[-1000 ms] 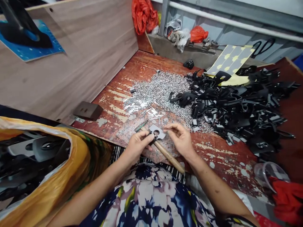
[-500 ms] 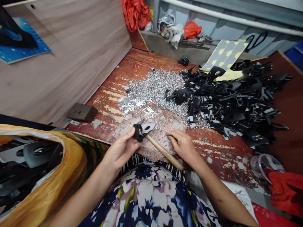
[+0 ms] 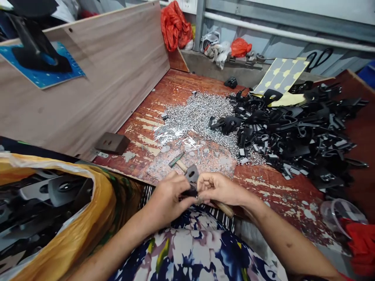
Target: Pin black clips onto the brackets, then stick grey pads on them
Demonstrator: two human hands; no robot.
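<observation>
My left hand and my right hand meet over my lap, both pinched on one small black plastic clip with a grey metal plate. Right under them a hammer with a wooden handle lies on the worn red board. Beyond it spreads a heap of small silver pins. To the right is a big pile of black clips.
A yellow bag holding finished black clips sits at my left. A wooden panel walls the left side, with a dark block at its foot. Scissors, a yellow-dotted sheet and orange bags lie at the back.
My right hand came off the board and joined the left on the clip. Both hands drew back toward my lap.
</observation>
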